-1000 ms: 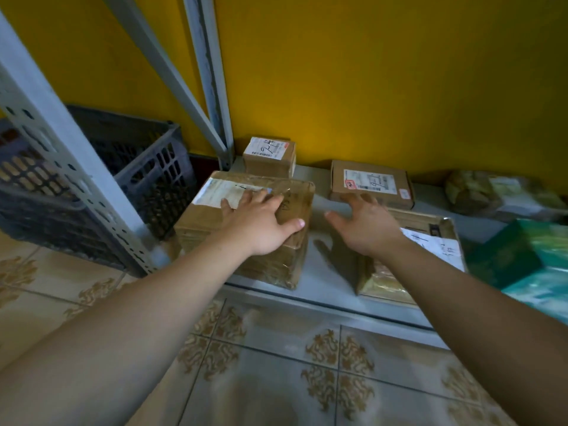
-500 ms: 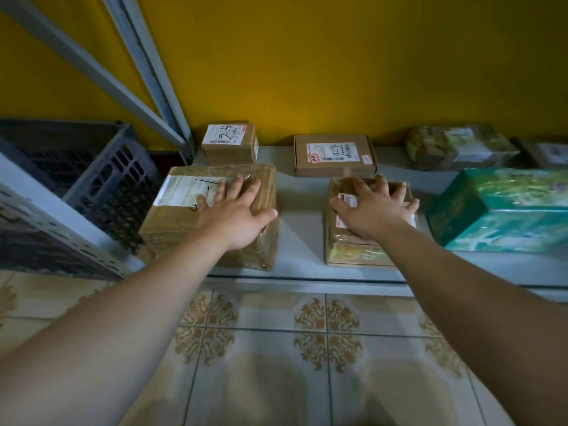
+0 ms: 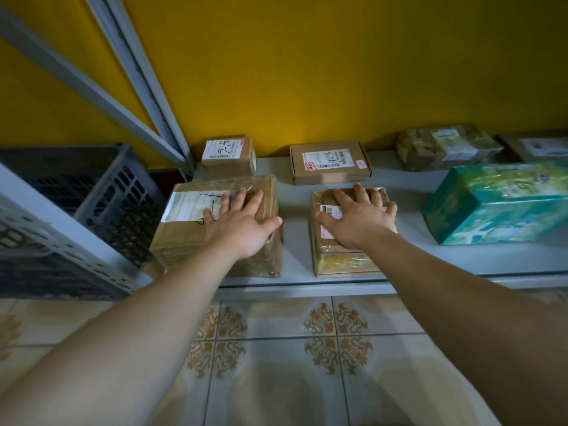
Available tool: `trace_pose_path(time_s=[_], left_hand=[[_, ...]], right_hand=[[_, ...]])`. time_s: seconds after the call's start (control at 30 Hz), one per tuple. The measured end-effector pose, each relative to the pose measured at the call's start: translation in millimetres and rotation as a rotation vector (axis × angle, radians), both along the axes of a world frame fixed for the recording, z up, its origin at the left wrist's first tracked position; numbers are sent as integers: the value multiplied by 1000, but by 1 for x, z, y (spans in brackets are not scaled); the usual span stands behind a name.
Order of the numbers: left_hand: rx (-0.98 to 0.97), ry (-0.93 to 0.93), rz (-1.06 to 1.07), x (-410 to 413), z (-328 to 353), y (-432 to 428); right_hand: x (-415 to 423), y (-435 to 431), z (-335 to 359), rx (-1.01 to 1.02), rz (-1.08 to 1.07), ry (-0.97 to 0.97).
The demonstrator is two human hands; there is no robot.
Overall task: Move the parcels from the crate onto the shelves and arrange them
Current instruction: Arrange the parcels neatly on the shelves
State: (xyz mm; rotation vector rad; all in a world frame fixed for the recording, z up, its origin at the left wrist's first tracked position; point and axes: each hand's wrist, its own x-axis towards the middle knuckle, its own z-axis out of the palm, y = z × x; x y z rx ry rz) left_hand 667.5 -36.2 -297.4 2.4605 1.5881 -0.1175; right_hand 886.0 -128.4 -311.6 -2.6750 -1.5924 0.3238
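Yellow painted wall (image 3: 338,72) takes up most of what we see, with cream patterned floor tiles (image 3: 276,364) below us and the pale grey metal shelf (image 3: 295,216) running low between them. Left of it, past a perforated grey upright (image 3: 61,229), stands the dark slatted plastic crate (image 3: 101,195); we cannot tell whether anything is left inside. A green printed box (image 3: 498,207) sits well to the right on the shelf. At the shelf's left end lies the large brown tape-wrapped parcel (image 3: 190,229), broad on top with no clear long axis. Our left hand (image 3: 242,224) lies flat on it, fingers straight, clasping nothing. Across a bare strip of shelf lies the smaller brown taped parcel (image 3: 341,259), which seems to run front to back, under our right hand (image 3: 361,221), likewise flat and unclenched. Close behind, by the wall, sit a flat brown labelled carton (image 3: 330,162) and a small brown cube carton (image 3: 229,158). Each front parcel lies directly beneath its nearer hand, so we judge that squaring them calls for a sideways slide, since little room is left behind.
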Motion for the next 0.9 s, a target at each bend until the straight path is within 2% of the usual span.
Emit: trace_pose_path(time_s=[0.53, 0.73, 0.9], left_hand=[[-2, -27, -5, 0, -5, 5], [19, -9, -138, 26, 11, 1], [-63, -220, -249, 74, 23, -30]], right_hand=[[-1, 8, 4, -7, -19, -16], [25, -17, 39, 45, -10, -149], [68, -69, 70, 94, -90, -216]])
